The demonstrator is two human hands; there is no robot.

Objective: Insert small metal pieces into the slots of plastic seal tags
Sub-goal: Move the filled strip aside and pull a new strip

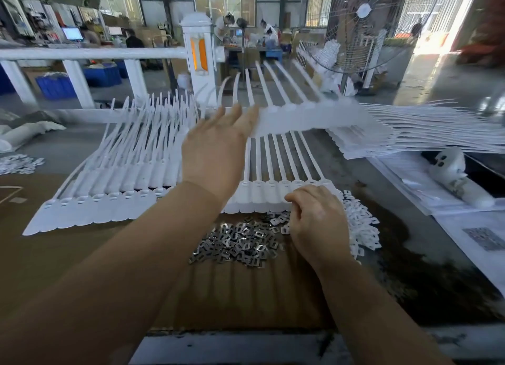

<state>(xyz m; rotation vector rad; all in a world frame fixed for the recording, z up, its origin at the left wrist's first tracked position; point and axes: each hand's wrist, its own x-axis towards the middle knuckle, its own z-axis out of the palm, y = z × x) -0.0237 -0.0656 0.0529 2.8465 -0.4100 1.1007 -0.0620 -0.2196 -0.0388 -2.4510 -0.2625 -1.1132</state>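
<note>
My left hand (218,146) reaches forward and holds one end of a blurred strip of white seal tags (295,116) raised above the table, tails pointing up and away. A second strip of seal tags (273,198) lies flat in front of me. My right hand (317,222) rests at its right end with fingers curled; what they pinch is hidden. A pile of small metal pieces (240,241) lies on the brown cardboard just below that strip. A stack of tag strips (109,189) lies to the left.
White plastic clips (360,222) are heaped right of the metal pieces. More tag strips (410,129) are stacked at the far right. A white bottle (459,179) lies on papers at right. A fan (363,23) and a white railing (93,53) stand behind the table.
</note>
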